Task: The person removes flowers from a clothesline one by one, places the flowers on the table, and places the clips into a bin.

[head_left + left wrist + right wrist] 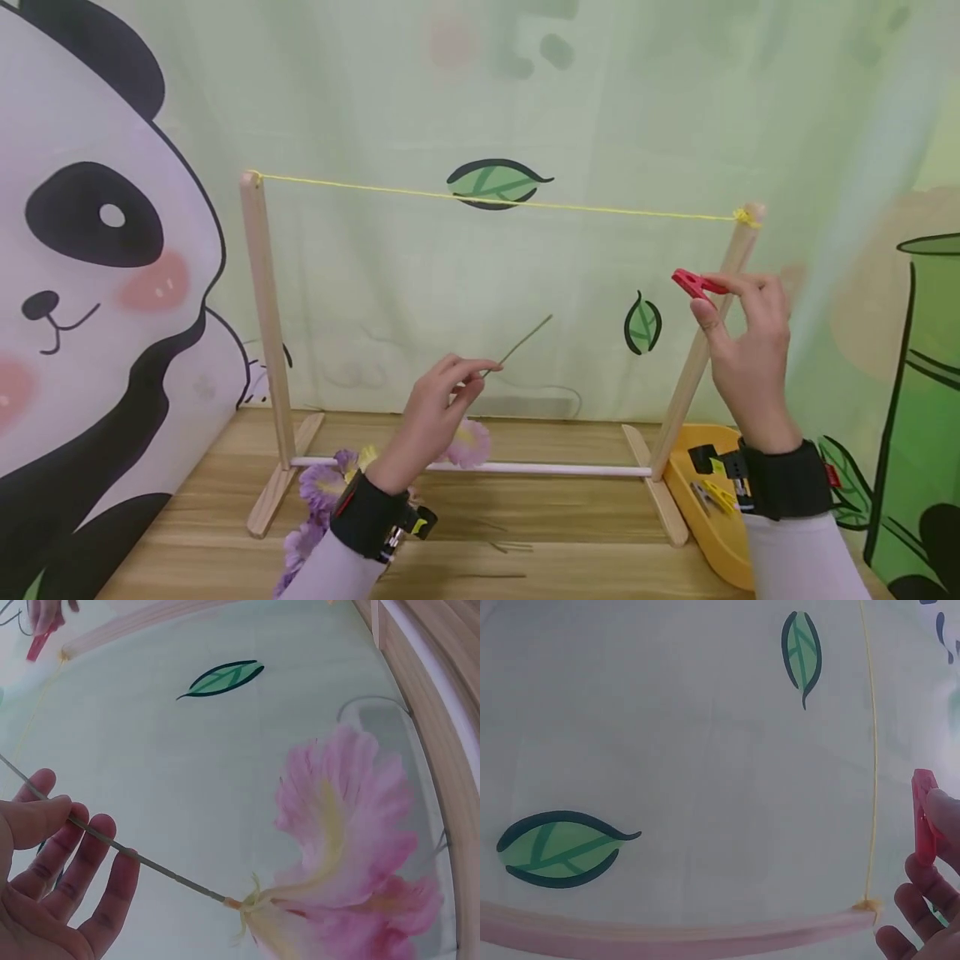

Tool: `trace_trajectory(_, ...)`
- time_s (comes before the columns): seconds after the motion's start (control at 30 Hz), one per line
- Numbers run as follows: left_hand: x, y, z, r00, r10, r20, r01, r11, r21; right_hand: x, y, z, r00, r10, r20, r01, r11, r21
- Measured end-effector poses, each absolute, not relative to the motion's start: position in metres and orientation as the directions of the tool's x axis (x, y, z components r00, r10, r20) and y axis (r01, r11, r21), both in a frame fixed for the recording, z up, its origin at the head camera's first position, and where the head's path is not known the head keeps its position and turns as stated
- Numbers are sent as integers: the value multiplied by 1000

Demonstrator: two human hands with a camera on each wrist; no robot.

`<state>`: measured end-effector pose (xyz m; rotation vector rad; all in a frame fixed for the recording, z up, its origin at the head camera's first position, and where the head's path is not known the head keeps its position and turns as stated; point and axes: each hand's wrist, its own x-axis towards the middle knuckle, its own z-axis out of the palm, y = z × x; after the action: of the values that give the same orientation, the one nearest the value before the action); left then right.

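My left hand [438, 408] pinches the thin green stem of an artificial flower [341, 847] between thumb and fingers. Its pink and pale yellow bloom hangs downward, below the hand in the head view, while the stem's bare end points up and right. Raised at the right, my right hand [750, 350] pinches a red clothespin [696, 285] between thumb and forefinger, in front of the frame's right post. A yellow string [420, 192] runs between the tops of the two wooden posts, above both hands. Nothing hangs on it. In the right wrist view the clothespin is apart from the string.
The wooden stand [264, 317] has feet on the table and a white bar [540, 469] low across it. A yellow tray [705, 533] at the right holds clothespins [718, 495]. Purple flowers [303, 542] lie at the left, with several loose stems [510, 547] nearby.
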<state>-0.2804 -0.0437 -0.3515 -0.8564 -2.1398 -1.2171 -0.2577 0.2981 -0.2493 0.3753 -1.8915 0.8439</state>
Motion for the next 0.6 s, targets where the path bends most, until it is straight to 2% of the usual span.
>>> trace_trajectory(0.27, -268, -58, -362, -627, 224, 746, 753, 420, 507, -254, 314, -277, -462, 161, 872, -575, 694, -433)
trace_trajectory(0.5, -261, -64, -364, -677, 228, 700, 708, 463, 533, -252, 324, -299, -469, 193, 862, -559, 691, -459)
trace_trajectory(0.6, -257, -65, -363, -678, 234, 697, 705, 474, 527, -251, 329, -308, -460, 213, 862, -552, 692, -466)
